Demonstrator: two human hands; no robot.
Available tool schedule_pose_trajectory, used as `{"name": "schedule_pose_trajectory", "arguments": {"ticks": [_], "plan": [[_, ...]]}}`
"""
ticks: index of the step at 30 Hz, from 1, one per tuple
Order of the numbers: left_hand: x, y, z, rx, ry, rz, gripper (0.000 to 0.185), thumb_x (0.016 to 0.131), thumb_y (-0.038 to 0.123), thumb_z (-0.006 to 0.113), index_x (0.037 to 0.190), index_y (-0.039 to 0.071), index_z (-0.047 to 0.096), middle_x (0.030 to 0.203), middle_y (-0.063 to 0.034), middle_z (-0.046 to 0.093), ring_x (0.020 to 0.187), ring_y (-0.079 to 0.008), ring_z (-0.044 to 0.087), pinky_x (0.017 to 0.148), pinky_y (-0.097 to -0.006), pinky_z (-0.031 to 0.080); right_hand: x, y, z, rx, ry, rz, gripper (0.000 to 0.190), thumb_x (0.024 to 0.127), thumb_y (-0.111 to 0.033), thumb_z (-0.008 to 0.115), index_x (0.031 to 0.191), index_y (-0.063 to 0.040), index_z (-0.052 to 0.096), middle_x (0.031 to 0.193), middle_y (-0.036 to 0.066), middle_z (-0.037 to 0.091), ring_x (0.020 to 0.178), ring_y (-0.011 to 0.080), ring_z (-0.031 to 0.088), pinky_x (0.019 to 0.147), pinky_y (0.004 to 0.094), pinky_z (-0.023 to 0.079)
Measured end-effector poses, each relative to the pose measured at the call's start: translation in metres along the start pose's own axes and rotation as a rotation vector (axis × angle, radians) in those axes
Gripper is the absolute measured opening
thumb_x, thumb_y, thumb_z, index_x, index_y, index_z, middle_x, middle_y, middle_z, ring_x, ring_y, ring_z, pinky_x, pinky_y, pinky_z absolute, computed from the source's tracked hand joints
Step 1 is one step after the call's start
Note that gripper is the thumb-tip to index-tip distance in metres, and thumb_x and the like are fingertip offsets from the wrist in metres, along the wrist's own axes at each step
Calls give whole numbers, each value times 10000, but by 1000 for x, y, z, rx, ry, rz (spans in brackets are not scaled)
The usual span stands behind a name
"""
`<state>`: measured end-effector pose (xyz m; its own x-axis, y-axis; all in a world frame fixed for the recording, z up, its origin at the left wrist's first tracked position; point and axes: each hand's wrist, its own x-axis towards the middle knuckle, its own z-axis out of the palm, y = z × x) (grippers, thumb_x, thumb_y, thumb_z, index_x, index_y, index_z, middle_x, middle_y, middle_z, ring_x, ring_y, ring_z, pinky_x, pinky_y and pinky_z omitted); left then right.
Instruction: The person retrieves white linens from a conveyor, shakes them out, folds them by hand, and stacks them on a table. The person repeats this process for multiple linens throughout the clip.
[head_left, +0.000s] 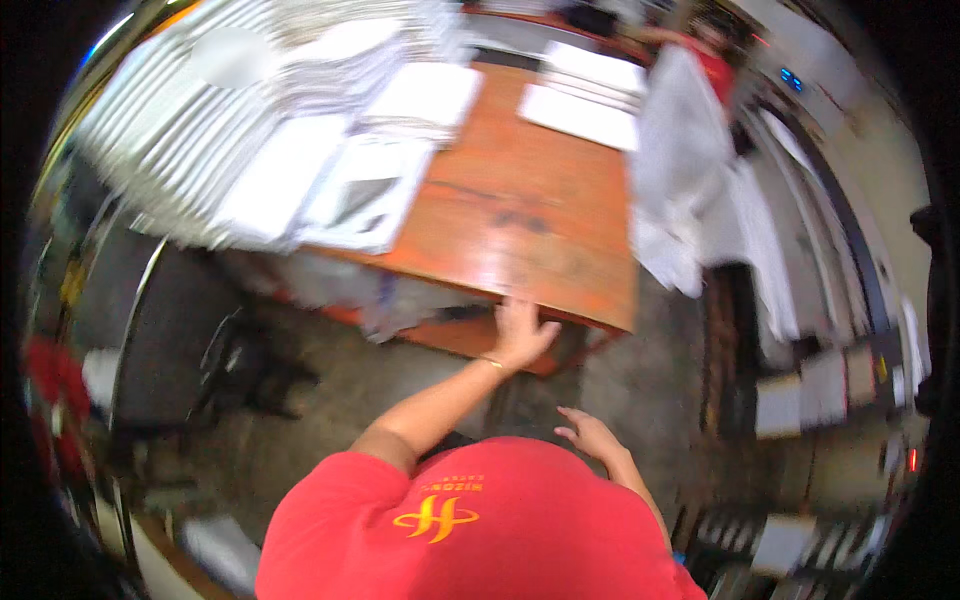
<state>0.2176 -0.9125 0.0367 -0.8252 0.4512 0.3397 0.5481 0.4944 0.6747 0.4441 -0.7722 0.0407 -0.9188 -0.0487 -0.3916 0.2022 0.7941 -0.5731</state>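
My left hand (521, 334) reaches out to the front edge of a wooden table (555, 195), thumb spread and nothing in it. Its fingertips overlap the edge; blur hides whether they press on it. Lower and to the right, my right hand (589, 433) hangs over the floor in front of my body, empty, with its fingers apart. Folded white cloths (277, 165) are piled in several stacks on the table's left side. One nearer stack (367, 191) has a dark grey patch on top. More folded white cloths (585, 94) lie at the far right corner.
Beyond the table's right side, a person in a red shirt (716, 71) is by a large hanging white cloth (682, 165). Under the tabletop, a lower shelf (442, 337) holds pale, blurred items. Dark equipment (176, 322) stands at left. A long rack or machine (817, 217) runs along the right.
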Motion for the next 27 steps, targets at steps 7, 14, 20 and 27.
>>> {"name": "schedule_pose_trajectory", "arguments": {"ticks": [7,14,20,27], "plan": [[22,-5,110,465,-208,-250,885,904,644,428,1491,-2,287,1573,-290,99,1469,-434,-28,1099,-672,-35,-174,123,0,370,346,502,549,929,-385,599,1351,-43,517,1373,188,528,1274,344,491,1057,402,396],[26,1,124,563,-176,-257,901,872,594,547,1508,35,239,1581,-265,71,1468,-429,-57,1078,-706,-52,-177,229,-4,517,361,563,550,915,-402,620,1329,-48,542,1343,179,556,1230,343,535,1023,402,426],[25,1,120,554,-121,-267,912,836,638,573,1473,40,310,1571,-259,113,1467,-431,-18,1097,-684,-44,-83,331,-161,412,452,401,493,911,-340,640,1295,-40,567,1277,182,599,1149,320,592,964,385,466],[24,29,126,474,33,-400,845,825,625,593,1419,55,406,1561,-243,170,1469,-411,68,1131,-650,33,39,447,-317,151,255,185,457,912,-256,646,1292,-16,566,1202,161,632,1076,240,621,912,343,484]]}}
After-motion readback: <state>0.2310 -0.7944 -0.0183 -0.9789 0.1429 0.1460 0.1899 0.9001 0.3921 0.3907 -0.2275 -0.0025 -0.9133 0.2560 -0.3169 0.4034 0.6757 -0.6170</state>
